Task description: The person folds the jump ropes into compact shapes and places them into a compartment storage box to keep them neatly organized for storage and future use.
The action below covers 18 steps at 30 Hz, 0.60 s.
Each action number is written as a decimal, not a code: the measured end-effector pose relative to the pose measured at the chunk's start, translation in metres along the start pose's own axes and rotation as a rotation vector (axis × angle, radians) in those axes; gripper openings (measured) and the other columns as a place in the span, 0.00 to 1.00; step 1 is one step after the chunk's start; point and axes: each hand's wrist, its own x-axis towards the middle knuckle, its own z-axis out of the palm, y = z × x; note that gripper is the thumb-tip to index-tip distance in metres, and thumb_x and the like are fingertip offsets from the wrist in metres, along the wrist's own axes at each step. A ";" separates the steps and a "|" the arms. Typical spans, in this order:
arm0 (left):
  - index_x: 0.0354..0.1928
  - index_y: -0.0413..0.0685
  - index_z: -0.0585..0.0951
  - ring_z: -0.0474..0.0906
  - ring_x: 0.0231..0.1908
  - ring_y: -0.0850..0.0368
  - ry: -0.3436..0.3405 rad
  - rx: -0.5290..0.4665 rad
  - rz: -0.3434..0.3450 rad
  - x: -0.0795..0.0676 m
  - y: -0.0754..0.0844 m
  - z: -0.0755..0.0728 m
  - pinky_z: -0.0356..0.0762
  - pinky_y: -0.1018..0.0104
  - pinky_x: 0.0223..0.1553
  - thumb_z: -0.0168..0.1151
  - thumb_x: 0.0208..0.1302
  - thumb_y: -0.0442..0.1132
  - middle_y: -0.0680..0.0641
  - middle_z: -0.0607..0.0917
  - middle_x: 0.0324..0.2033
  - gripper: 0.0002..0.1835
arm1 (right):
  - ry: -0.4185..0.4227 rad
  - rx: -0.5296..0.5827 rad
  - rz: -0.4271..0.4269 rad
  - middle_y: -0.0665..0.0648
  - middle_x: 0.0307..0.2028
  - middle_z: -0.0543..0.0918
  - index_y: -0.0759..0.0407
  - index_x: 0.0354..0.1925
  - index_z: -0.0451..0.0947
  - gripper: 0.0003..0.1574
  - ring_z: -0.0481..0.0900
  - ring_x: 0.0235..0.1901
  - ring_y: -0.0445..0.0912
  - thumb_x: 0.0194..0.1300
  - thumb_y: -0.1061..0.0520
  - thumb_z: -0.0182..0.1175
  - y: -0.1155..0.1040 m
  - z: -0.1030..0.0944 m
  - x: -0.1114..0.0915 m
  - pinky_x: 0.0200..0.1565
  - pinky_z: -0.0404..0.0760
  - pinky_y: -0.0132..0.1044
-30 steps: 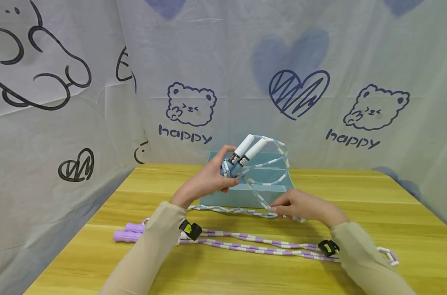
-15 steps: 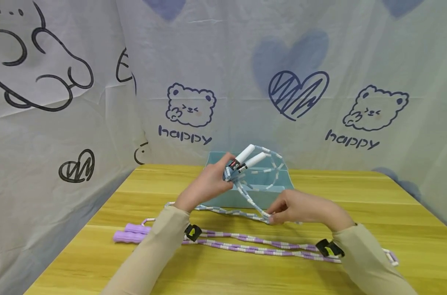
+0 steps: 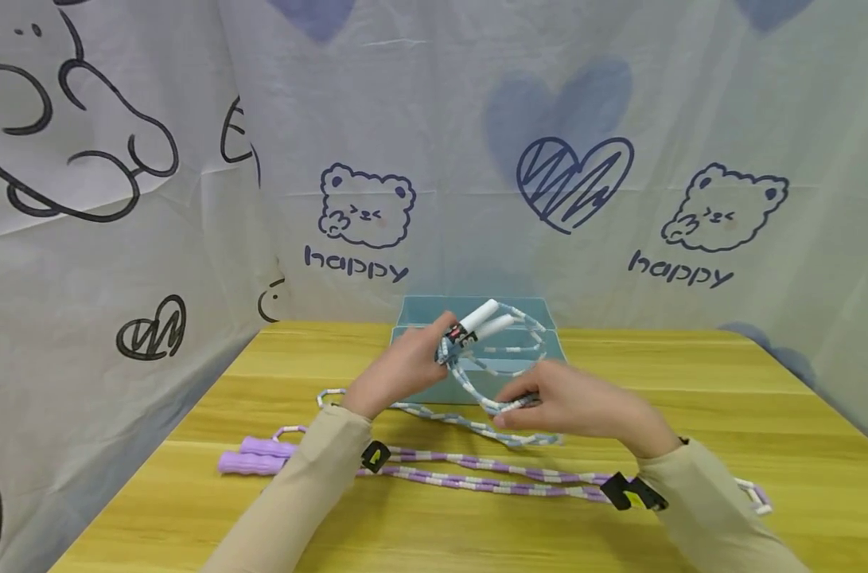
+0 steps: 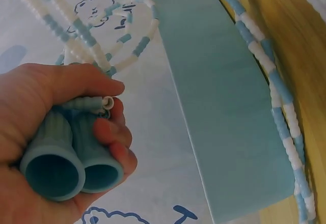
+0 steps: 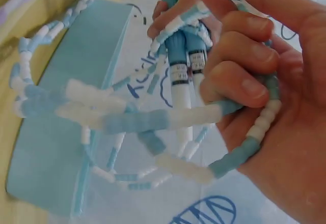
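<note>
My left hand [image 3: 405,368] grips both handles of a blue-and-white beaded jump rope, with their white ends [image 3: 482,316] pointing up to the right. In the left wrist view, the hollow blue handle ends [image 4: 53,175] face the camera, and some of the rope is wound around the handles. Curled fingers of my right hand [image 3: 577,404] hold a bight of the beaded rope [image 5: 137,121], just right of and below the handles. Loose loops hang behind the handles. More blue-and-white strands [image 3: 448,416] lie on the table in front of the light-blue box.
The light-blue box [image 3: 434,395] stands behind the hands, against the printed curtain [image 3: 476,119]. Nearer, a purple-and-white jump rope [image 3: 491,481] stretches across the wooden table [image 3: 405,533], its purple handles [image 3: 258,461] at the left. Both forearms pass over it.
My right hand has moved left and slightly up, bringing its rope closer to the left hand. The left hand has come down a little, and the handles slant flatter.
</note>
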 end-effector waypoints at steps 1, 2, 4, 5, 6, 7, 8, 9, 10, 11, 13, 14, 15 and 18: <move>0.53 0.55 0.69 0.70 0.17 0.59 -0.002 0.021 0.007 0.000 0.000 0.001 0.70 0.67 0.20 0.63 0.62 0.29 0.50 0.83 0.36 0.21 | 0.017 0.012 -0.004 0.45 0.24 0.80 0.42 0.40 0.85 0.09 0.69 0.19 0.38 0.70 0.44 0.61 0.000 0.001 0.001 0.24 0.72 0.33; 0.53 0.55 0.70 0.71 0.17 0.59 -0.006 0.040 0.012 0.000 0.000 0.002 0.71 0.67 0.21 0.63 0.62 0.29 0.51 0.83 0.35 0.21 | 0.038 0.026 -0.008 0.45 0.22 0.78 0.43 0.41 0.85 0.09 0.67 0.18 0.38 0.70 0.44 0.60 -0.001 0.003 0.003 0.24 0.71 0.33; 0.53 0.57 0.72 0.73 0.20 0.59 -0.022 0.079 0.022 -0.001 0.001 0.004 0.72 0.66 0.22 0.65 0.60 0.29 0.53 0.83 0.35 0.23 | 0.093 0.062 -0.013 0.47 0.19 0.72 0.44 0.41 0.85 0.11 0.62 0.16 0.39 0.71 0.44 0.58 -0.001 0.005 0.005 0.22 0.66 0.33; 0.53 0.58 0.72 0.74 0.21 0.59 -0.034 0.101 0.028 0.000 0.002 0.005 0.72 0.66 0.23 0.66 0.59 0.30 0.54 0.83 0.35 0.23 | 0.125 0.081 -0.018 0.47 0.18 0.70 0.45 0.41 0.84 0.11 0.61 0.16 0.39 0.72 0.44 0.58 -0.001 0.007 0.007 0.22 0.66 0.33; 0.53 0.59 0.73 0.74 0.22 0.59 -0.051 0.110 0.032 -0.001 0.003 0.007 0.72 0.66 0.24 0.66 0.59 0.30 0.54 0.83 0.35 0.24 | 0.159 0.099 -0.020 0.47 0.18 0.68 0.46 0.41 0.84 0.11 0.60 0.16 0.40 0.72 0.45 0.57 -0.001 0.008 0.008 0.22 0.65 0.33; 0.52 0.60 0.73 0.74 0.22 0.59 -0.072 0.111 0.036 0.000 0.003 0.009 0.72 0.65 0.24 0.66 0.59 0.30 0.55 0.82 0.34 0.23 | 0.195 0.118 -0.021 0.48 0.18 0.67 0.46 0.41 0.84 0.11 0.59 0.16 0.40 0.73 0.45 0.57 0.000 0.010 0.008 0.22 0.65 0.33; 0.52 0.61 0.73 0.75 0.23 0.59 -0.096 0.106 0.037 -0.001 0.005 0.010 0.73 0.65 0.26 0.67 0.59 0.31 0.55 0.82 0.34 0.23 | 0.226 0.139 -0.028 0.49 0.19 0.68 0.48 0.43 0.84 0.12 0.59 0.16 0.41 0.73 0.47 0.57 0.001 0.011 0.009 0.22 0.65 0.34; 0.52 0.62 0.73 0.76 0.25 0.60 -0.119 0.103 0.035 0.000 0.006 0.011 0.74 0.65 0.27 0.68 0.59 0.32 0.56 0.82 0.34 0.23 | 0.251 0.162 -0.032 0.49 0.21 0.70 0.50 0.44 0.84 0.12 0.59 0.16 0.41 0.73 0.48 0.57 0.002 0.011 0.009 0.23 0.65 0.34; 0.52 0.62 0.73 0.76 0.27 0.61 -0.142 0.099 0.034 -0.001 0.007 0.012 0.75 0.65 0.29 0.69 0.60 0.34 0.57 0.82 0.34 0.22 | 0.271 0.185 -0.040 0.50 0.23 0.73 0.52 0.45 0.84 0.13 0.60 0.17 0.41 0.73 0.49 0.57 0.003 0.012 0.010 0.23 0.66 0.35; 0.53 0.62 0.74 0.77 0.29 0.61 -0.162 0.099 0.032 -0.001 0.009 0.013 0.76 0.65 0.31 0.71 0.60 0.37 0.57 0.82 0.35 0.22 | 0.289 0.196 -0.044 0.51 0.24 0.74 0.53 0.47 0.84 0.13 0.60 0.17 0.42 0.74 0.50 0.57 0.004 0.012 0.010 0.24 0.66 0.35; 0.59 0.61 0.74 0.80 0.35 0.62 -0.191 0.096 0.021 -0.001 0.012 0.014 0.78 0.64 0.37 0.73 0.59 0.44 0.57 0.83 0.40 0.27 | 0.311 0.226 -0.049 0.52 0.24 0.74 0.54 0.52 0.84 0.15 0.60 0.17 0.42 0.74 0.52 0.56 0.006 0.012 0.010 0.23 0.66 0.35; 0.63 0.60 0.73 0.81 0.38 0.62 -0.198 0.099 0.016 -0.002 0.013 0.014 0.79 0.63 0.41 0.74 0.58 0.47 0.57 0.84 0.44 0.32 | 0.315 0.245 -0.053 0.52 0.25 0.74 0.55 0.53 0.83 0.16 0.60 0.18 0.43 0.74 0.53 0.56 0.006 0.012 0.010 0.24 0.66 0.35; 0.66 0.60 0.71 0.81 0.41 0.62 -0.201 0.099 0.009 -0.002 0.014 0.014 0.78 0.63 0.44 0.74 0.57 0.51 0.57 0.84 0.46 0.35 | 0.318 0.260 -0.054 0.53 0.23 0.72 0.55 0.53 0.83 0.16 0.60 0.18 0.43 0.75 0.52 0.55 0.007 0.012 0.010 0.23 0.66 0.35; 0.69 0.61 0.69 0.80 0.37 0.61 -0.200 0.073 0.006 -0.003 0.016 0.014 0.77 0.62 0.42 0.71 0.57 0.58 0.55 0.85 0.44 0.39 | 0.312 0.306 -0.085 0.54 0.18 0.65 0.56 0.55 0.81 0.17 0.59 0.16 0.46 0.76 0.53 0.52 0.008 0.011 0.009 0.21 0.64 0.37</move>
